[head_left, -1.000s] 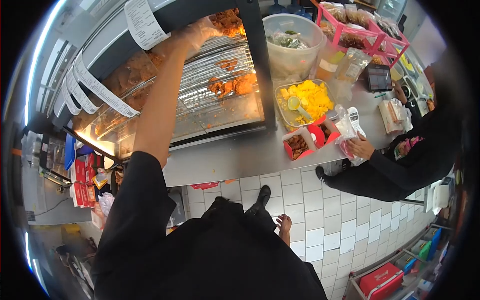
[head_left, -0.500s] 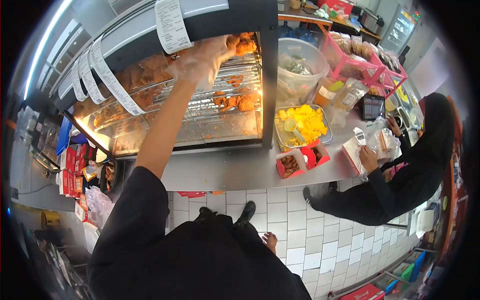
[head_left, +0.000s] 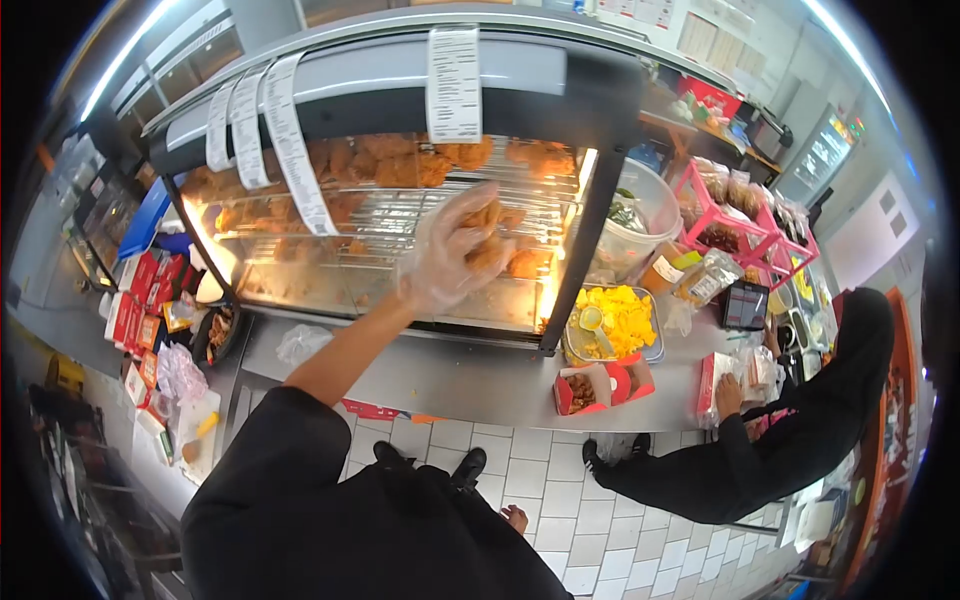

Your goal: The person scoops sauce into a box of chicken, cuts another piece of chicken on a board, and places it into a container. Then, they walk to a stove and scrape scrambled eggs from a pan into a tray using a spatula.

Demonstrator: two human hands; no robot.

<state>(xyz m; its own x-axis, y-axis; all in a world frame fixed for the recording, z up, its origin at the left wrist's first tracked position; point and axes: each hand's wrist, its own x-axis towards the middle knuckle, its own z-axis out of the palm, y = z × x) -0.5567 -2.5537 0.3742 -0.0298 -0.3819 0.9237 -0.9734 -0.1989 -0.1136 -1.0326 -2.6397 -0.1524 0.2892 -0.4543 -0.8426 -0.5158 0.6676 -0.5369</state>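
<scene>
My left hand [head_left: 440, 258], in a clear plastic glove, is closed around a piece of fried chicken [head_left: 488, 245] at the front of the heated display cabinet [head_left: 380, 318]. Behind it, more fried chicken [head_left: 400, 170] lies on the wire racks [head_left: 385, 210]. My right hand [head_left: 515, 517] hangs low by my side, away from the counter, with nothing visible in it and its fingers loosely apart.
Paper receipts [head_left: 454, 85] hang over the cabinet's front. On the steel counter [head_left: 400, 372] stand a tray of yellow food with a scoop [head_left: 610, 325] and red boxes of food pieces [head_left: 582, 388]. A co-worker in black [head_left: 790, 440] handles packages at right.
My left hand has come down and out from the upper rack, now with a piece of fried chicken in it. My view has shifted. The co-worker's hand has moved at the packages.
</scene>
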